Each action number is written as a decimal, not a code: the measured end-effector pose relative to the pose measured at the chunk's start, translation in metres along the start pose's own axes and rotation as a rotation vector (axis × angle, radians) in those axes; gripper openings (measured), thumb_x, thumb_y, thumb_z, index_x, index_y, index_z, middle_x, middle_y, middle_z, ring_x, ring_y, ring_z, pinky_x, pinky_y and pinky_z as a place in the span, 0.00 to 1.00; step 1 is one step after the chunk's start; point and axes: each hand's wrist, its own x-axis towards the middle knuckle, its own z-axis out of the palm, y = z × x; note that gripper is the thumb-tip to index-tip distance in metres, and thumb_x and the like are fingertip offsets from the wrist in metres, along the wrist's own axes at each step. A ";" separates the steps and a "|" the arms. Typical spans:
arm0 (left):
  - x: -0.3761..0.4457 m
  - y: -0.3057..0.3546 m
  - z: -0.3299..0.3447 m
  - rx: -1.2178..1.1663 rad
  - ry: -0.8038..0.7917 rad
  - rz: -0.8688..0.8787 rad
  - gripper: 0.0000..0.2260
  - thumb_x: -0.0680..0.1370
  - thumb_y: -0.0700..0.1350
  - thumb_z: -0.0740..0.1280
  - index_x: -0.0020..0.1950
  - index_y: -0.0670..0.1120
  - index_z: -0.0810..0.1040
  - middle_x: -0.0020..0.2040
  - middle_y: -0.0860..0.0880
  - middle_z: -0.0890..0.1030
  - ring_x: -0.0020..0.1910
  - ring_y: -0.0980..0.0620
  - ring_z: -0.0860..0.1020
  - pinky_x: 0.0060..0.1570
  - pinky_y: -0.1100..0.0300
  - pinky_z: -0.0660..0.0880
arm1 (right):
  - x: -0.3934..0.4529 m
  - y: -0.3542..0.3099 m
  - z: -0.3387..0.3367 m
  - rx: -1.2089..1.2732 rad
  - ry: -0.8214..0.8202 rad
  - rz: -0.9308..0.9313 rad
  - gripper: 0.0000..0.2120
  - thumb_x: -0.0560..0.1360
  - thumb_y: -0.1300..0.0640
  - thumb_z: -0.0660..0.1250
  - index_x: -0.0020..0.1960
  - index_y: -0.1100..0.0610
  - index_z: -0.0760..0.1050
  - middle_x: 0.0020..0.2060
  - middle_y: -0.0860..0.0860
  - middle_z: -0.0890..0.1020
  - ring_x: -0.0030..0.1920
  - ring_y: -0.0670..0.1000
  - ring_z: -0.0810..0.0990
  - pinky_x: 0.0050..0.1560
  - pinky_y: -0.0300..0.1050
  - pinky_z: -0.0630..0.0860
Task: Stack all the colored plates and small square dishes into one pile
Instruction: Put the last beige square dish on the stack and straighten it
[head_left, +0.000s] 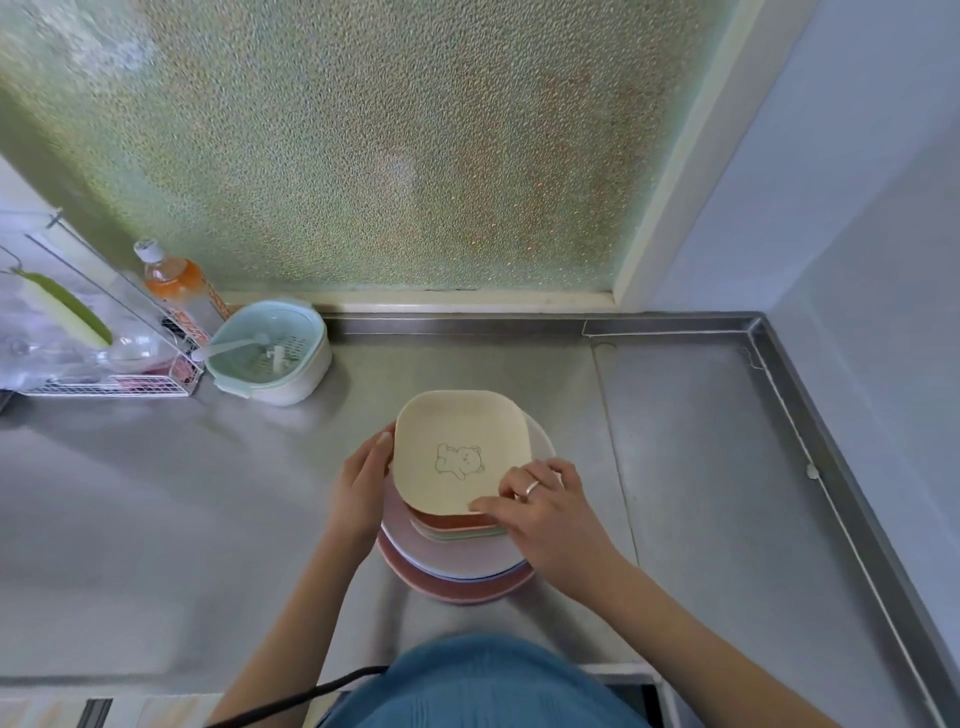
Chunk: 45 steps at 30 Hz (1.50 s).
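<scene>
One pile of dishes stands in the middle of the steel counter (701, 467). Its top piece is a cream square dish (457, 447) with a bear drawing. Under it lie more small square dishes (457, 530) in orange, green and pink, then round plates (457, 566) in pale pink, blue and terracotta. My left hand (363, 488) grips the cream dish at its left edge. My right hand (540, 504), wearing a ring, holds its near right corner, fingers resting on the rim.
A mint strainer bowl (270, 353) with a spoon sits at the back left, beside an orange drink bottle (174, 283) and a wire rack (104, 358). A frosted window lies behind; a raised counter rim (810, 431) runs along the right.
</scene>
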 end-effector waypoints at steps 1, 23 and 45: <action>0.002 0.001 -0.001 0.015 -0.018 0.006 0.13 0.78 0.49 0.59 0.57 0.53 0.81 0.56 0.49 0.83 0.59 0.48 0.79 0.62 0.48 0.73 | -0.002 -0.002 0.000 -0.006 -0.008 -0.001 0.12 0.70 0.57 0.73 0.51 0.45 0.81 0.39 0.46 0.79 0.43 0.49 0.77 0.52 0.49 0.74; 0.018 -0.005 0.013 0.219 -0.090 0.071 0.16 0.82 0.43 0.55 0.68 0.49 0.73 0.61 0.55 0.76 0.60 0.56 0.73 0.60 0.62 0.67 | 0.038 0.018 0.027 0.620 -0.006 0.743 0.21 0.81 0.55 0.53 0.73 0.48 0.61 0.71 0.46 0.68 0.70 0.47 0.66 0.69 0.44 0.62; -0.020 -0.058 -0.017 0.157 -0.131 -0.218 0.16 0.81 0.50 0.55 0.68 0.52 0.66 0.59 0.50 0.77 0.61 0.44 0.76 0.59 0.40 0.75 | -0.030 -0.012 0.088 1.133 0.190 1.207 0.39 0.70 0.26 0.44 0.74 0.46 0.55 0.71 0.51 0.67 0.71 0.52 0.64 0.71 0.60 0.61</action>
